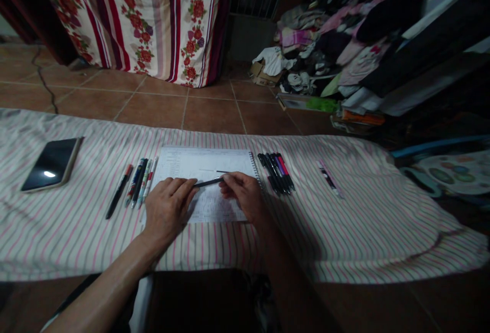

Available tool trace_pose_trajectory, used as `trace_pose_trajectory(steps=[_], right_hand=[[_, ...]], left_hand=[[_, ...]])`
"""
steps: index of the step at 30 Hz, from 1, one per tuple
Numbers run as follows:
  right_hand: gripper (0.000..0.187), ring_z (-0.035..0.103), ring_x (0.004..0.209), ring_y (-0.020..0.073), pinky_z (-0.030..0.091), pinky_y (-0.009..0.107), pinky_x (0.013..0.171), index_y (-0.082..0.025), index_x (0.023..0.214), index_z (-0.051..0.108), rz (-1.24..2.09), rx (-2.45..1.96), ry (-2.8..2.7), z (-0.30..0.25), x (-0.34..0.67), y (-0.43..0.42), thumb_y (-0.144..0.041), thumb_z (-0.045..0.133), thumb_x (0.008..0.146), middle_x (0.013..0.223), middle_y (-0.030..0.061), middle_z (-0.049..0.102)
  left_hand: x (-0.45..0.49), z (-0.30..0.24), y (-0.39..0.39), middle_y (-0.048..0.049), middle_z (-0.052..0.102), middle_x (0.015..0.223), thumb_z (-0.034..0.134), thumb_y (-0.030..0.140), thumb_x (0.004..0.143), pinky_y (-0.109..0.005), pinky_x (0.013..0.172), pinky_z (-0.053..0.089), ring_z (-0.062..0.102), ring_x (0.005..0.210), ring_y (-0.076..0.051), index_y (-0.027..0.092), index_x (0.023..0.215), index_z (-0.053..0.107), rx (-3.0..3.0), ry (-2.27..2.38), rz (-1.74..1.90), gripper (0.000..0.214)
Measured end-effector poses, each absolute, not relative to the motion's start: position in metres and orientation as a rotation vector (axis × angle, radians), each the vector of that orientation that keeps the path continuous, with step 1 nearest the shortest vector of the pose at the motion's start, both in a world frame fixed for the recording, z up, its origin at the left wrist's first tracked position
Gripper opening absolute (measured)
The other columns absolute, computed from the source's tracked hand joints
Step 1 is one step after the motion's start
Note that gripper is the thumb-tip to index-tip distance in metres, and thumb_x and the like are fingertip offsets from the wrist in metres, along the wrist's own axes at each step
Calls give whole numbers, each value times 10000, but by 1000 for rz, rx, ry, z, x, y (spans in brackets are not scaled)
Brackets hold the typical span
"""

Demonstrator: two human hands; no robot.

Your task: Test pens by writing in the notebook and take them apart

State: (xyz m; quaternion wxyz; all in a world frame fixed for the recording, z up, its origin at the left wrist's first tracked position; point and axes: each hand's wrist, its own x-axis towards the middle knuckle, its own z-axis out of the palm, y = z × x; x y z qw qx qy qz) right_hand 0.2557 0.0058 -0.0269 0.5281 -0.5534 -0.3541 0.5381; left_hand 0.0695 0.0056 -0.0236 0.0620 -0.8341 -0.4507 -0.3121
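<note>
A spiral notebook (pixel 202 169) lies open on a striped cloth (pixel 344 220). Over it, both hands hold a dark pen (pixel 209 182) lying level between them. My left hand (pixel 168 210) pinches the pen's left end with closed fingers. My right hand (pixel 245 195) grips its right end, fingers curled. A row of several pens (pixel 133 185) lies left of the notebook. Another bunch of several dark and purple pens (pixel 277 172) lies to its right, and a single pen (pixel 329 180) rests further right.
A phone (pixel 51 164) lies face up at the cloth's left. Tiled floor (pixel 214 108) stretches beyond, with a floral curtain (pixel 153 21) behind. A heap of clothes and boxes (pixel 337 47) fills the back right. A round paint palette (pixel 455 172) sits at the right.
</note>
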Motion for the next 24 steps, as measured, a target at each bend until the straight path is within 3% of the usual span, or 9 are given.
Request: trace_pose_trajectory(steps=[7,11,16,19,24], right_hand=[[304,583,495,89,477,195,453,-135,737,633,1310,-1272,-955,-22,253,7,-424,676,651,615,12,652],[387,590,494,98,473,202,441,-139,907,610,1261,-1297,-964,-15,255,7,-465,607,698,632,9,651],[335,573,477,103,463,210,427,-134,889,590,1009,-1450,-961,-19,268,10,-409,570,698,623,10,634],[285,576,494,108,471,216,449,-144,866,606,892,-1519,-1027,-27,275,12,-362,567,687,635,7,622],[341,592,555,125,492,234,482,-167,976,604,765,-1568,-1143,-33,276,17,-370,531,712,709,9,605]], left_hand=[[74,-15,3,-70,677,727,391,322,889,-344,631,413,589,698,-234,162,963,649,-2656,-1426,-541,312],[72,-12,1,-97,687,791,333,307,893,-335,633,428,623,726,-242,136,1080,589,-2709,-1721,-554,360],[69,-10,-2,-79,693,855,354,303,856,-325,651,441,626,726,-216,154,1057,544,-2722,-2246,-934,314],[70,-13,-3,-43,681,789,399,309,823,-309,627,444,594,623,-172,179,963,538,-2756,-2416,-1326,237],[73,-12,-6,-15,645,702,453,293,777,-280,568,433,543,544,-134,155,1010,507,-2678,-2558,-1891,276]])
